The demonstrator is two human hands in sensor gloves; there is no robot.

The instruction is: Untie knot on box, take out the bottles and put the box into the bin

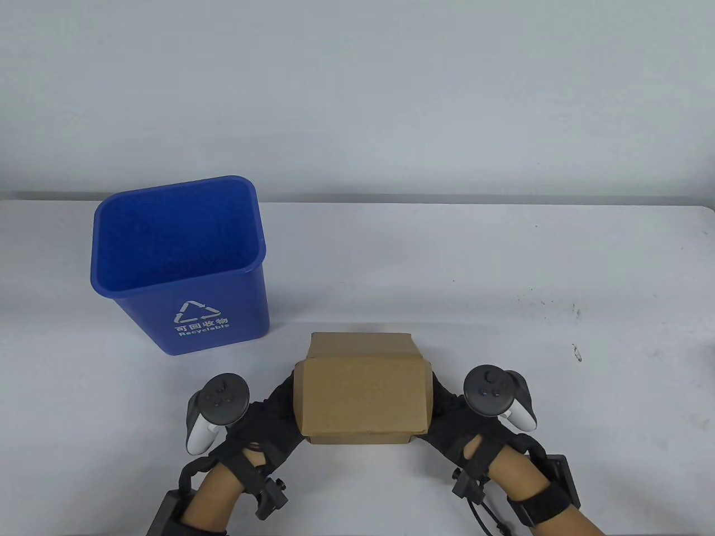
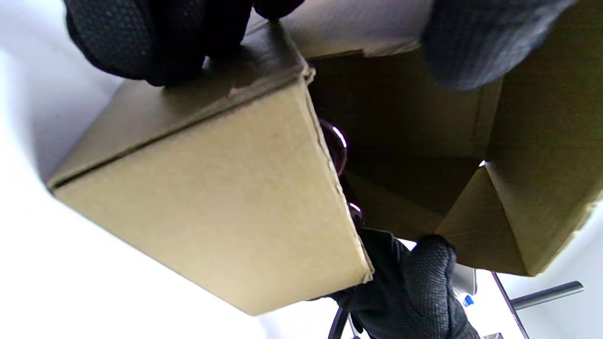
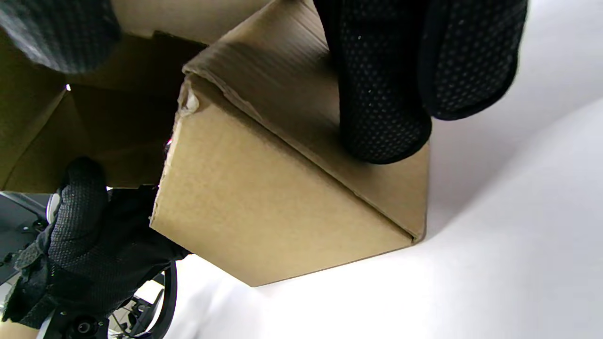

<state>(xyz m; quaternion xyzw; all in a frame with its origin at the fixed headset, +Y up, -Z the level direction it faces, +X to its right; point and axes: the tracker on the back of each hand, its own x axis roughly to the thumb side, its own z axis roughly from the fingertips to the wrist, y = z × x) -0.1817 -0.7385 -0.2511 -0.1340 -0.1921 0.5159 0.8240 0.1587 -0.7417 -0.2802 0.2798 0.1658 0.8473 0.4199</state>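
The brown cardboard box (image 1: 363,399) lies at the table's near middle, its lid tipped up towards the camera. My left hand (image 1: 276,405) holds its left side and my right hand (image 1: 447,413) its right side. In the left wrist view, my left fingers (image 2: 155,42) press on the box's (image 2: 212,197) outer wall and the thumb reaches under the raised lid. Something dark and glossy (image 2: 335,143), likely bottles, shows inside. The right wrist view mirrors this, with right fingers (image 3: 381,94) on the box wall (image 3: 264,212). The blue recycling bin (image 1: 184,312) stands upright to the far left.
The white table (image 1: 503,312) stretches out behind and to the right of the box, with a few small dark marks at the right. The bin's open mouth faces up, about a hand's width from the box's far left corner.
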